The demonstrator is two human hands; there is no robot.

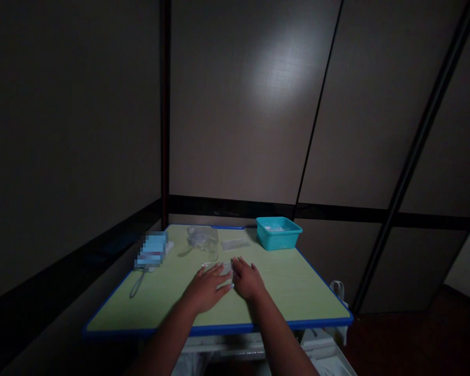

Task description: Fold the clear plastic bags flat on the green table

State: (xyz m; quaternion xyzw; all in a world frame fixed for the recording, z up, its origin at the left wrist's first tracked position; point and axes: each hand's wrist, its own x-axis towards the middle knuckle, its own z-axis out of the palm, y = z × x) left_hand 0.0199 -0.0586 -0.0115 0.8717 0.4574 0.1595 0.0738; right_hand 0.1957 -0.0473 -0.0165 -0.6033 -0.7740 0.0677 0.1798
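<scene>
My left hand [207, 288] and my right hand [247, 279] lie flat, palms down, side by side near the middle of a light green table with a blue rim [219, 329]. Their fingers rest on a small clear flat packet [226, 269], which shows only between the two hands. The fingers of both hands are spread and curl around nothing. Just beyond the fingertips lies a crumpled clear plastic bag [202, 238].
A teal plastic tub [278, 232] stands at the table's far right corner. A flat clear sachet [234, 244] lies left of it. A blurred light-blue object with a cord [152, 250] sits at the left edge. Dark wall panels close in behind and on the left.
</scene>
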